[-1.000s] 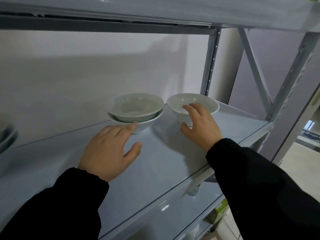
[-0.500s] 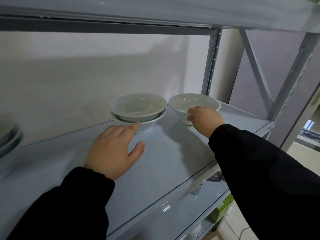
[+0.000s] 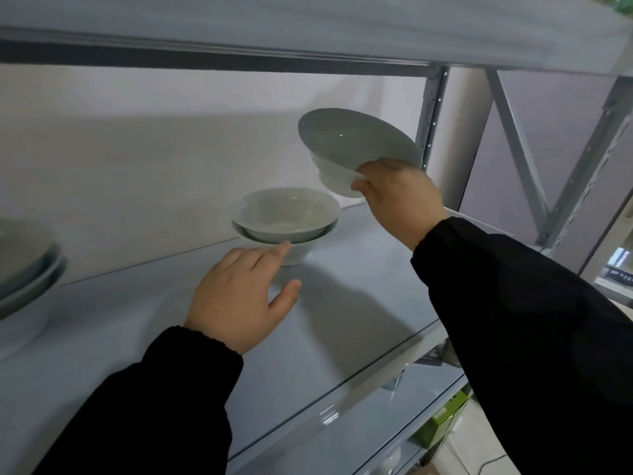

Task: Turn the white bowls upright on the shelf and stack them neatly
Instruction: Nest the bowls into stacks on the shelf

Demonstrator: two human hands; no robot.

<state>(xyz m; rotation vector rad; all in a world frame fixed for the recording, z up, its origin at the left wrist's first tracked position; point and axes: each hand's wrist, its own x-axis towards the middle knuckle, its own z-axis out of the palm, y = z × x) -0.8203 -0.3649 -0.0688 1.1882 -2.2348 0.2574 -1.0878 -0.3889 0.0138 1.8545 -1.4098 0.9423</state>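
- The right hand (image 3: 400,197) pinches the lifted bowl (image 3: 356,142) by its lower wall near the foot. It holds the bowl in the air above the shelf (image 3: 342,303), tilted, with the mouth turned toward the camera and to the left.
- The two-bowl stack (image 3: 286,217) stands upright on the shelf, below and left of the lifted bowl. Its upper bowl seems to sit a little askew in the lower one.
- The left hand (image 3: 239,296) lies open with fingers straight, and its forefinger touches the lower bowl's wall.
- Slip: the grip takes one edge of a smooth glazed bowl, so its weight hangs out from the fingers. It could turn in the pinch and drop onto the stack.
- Knock: in this view the bowl's rim shows just beside the post (image 3: 431,125), though depth is hard to judge. A careless swing might clip it.
- Bad landing: set down tilted, the bowl's rim would strike the top bowl and chip it or shove the stack. The left hand's light touch would resist little.
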